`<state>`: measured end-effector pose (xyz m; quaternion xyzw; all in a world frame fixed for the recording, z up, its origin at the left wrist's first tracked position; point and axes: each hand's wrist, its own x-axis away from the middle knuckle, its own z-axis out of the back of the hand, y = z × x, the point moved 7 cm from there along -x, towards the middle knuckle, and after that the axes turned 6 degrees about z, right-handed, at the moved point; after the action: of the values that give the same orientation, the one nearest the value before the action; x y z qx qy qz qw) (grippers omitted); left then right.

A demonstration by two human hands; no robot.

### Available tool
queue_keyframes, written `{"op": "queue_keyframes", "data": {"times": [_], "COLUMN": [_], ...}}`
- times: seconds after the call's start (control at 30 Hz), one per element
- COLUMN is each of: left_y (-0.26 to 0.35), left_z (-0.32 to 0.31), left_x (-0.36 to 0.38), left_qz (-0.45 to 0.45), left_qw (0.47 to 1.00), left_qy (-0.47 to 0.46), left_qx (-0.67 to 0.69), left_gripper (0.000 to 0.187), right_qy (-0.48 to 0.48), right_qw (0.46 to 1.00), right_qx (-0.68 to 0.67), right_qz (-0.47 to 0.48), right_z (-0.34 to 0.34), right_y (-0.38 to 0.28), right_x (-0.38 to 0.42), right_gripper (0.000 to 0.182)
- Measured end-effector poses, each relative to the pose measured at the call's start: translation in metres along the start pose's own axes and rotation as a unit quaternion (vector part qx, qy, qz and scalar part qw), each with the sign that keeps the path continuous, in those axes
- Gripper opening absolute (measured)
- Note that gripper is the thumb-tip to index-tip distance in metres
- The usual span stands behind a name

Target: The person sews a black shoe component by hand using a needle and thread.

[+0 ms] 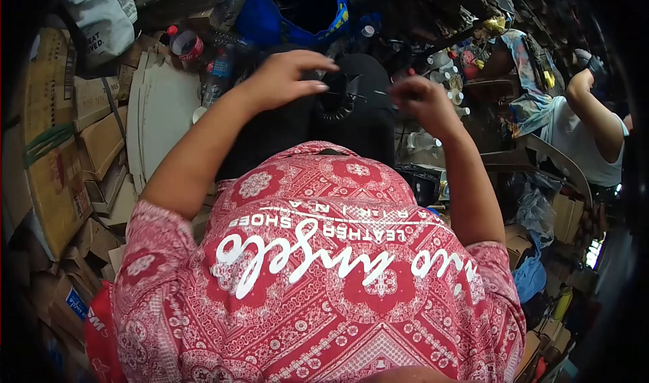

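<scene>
My left hand [287, 79] is over my dark-clad lap, its fingers stretched toward the middle and apart, with nothing in it. To the right, my right hand [426, 99] is curled and blurred; a small light sliver [380, 92] lies just left of its fingertips, and whether they touch it I cannot tell. Between the hands, a dark object with a ridged, curved edge [338, 106] rests on my lap. Its exact kind is hard to make out. Neither hand touches it visibly.
A blue bag [291, 28] stands open ahead. Plastic bottles [220, 68] lie on both sides. Flattened cardboard [51, 139] and a pale panel [159, 112] are at the left. Another person's arm [591, 106] shows at the right, beside a curved chair frame [561, 160].
</scene>
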<state>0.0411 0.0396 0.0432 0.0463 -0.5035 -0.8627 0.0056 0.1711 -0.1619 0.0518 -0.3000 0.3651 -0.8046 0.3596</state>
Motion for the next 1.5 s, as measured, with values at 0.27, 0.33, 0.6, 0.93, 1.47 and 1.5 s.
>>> {"op": "queue_keyframes", "data": {"times": [0.27,0.33,0.6,0.93,1.47,1.5], "left_y": [-0.008,-0.013,-0.020,-0.018,-0.016,-0.012], "left_z": [-0.038,-0.043,-0.056,-0.065,-0.070,-0.064], "left_x": [-0.042,-0.043,-0.042,-0.043,-0.066,-0.065], "left_qz": [0.082,0.087,0.109,0.111,0.072,0.048], "left_qw": [0.985,0.982,0.954,0.946,0.977,0.988], "left_qy": [-0.153,-0.166,-0.221,-0.287,-0.200,-0.146], "left_qx": [0.000,0.035,0.168,0.103,-0.002,-0.032], "left_gripper": [0.025,0.026,0.032,0.036,0.024,0.026], "right_qy": [-0.061,-0.067,-0.023,0.004,-0.122,-0.120], "right_qw": [0.978,0.977,0.988,0.981,0.942,0.942], "right_qx": [0.105,0.100,0.016,0.110,0.204,0.202], "right_qz": [0.170,0.178,0.154,0.159,0.237,0.238], "right_z": [-0.020,-0.023,-0.036,-0.035,-0.050,-0.049], "right_y": [-0.028,-0.028,-0.013,-0.021,-0.027,-0.026], "right_x": [-0.035,-0.034,-0.015,0.001,-0.027,-0.027], "right_gripper": [0.018,0.016,0.014,0.014,0.013,0.013]}}
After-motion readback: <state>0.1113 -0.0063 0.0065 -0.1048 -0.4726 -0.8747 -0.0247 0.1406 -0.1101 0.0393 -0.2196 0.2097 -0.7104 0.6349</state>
